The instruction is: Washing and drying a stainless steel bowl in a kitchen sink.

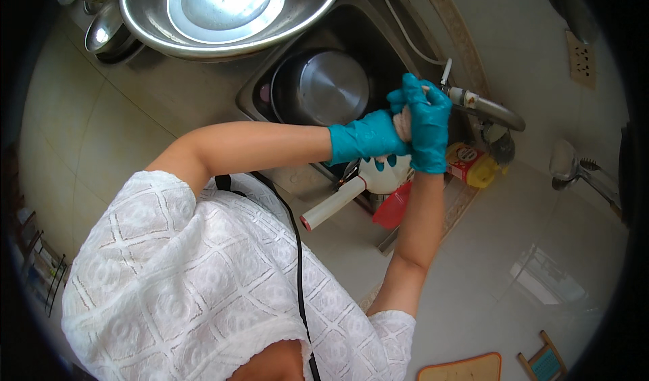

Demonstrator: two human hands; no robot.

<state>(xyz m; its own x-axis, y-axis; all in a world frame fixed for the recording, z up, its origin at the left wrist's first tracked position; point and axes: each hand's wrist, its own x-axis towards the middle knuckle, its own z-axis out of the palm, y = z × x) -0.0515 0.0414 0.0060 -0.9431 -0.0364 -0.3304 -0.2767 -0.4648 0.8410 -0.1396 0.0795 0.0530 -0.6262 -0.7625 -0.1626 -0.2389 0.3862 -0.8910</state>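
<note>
My left hand (372,133), in a teal rubber glove, and my right hand (430,122), in a matching glove, are together over the right side of the sink. Both are closed around a bunched beige cloth (403,123), of which only parts show between the gloves. A stainless steel pot (334,87) sits in the sink basin (388,36), to the left of the hands. The metal faucet (494,115) is just right of my right hand. Below the gloves is a white vessel with a long white handle (332,203) tipped in red, partly hidden.
A large steel basin (147,33) with a shiny round dish (228,0) inside stands at the top. A red plastic container (393,208) and a yellow bottle (479,175) are beside my right forearm. Ladles (565,160) hang on the right wall. A cutting board (461,368) is at the bottom.
</note>
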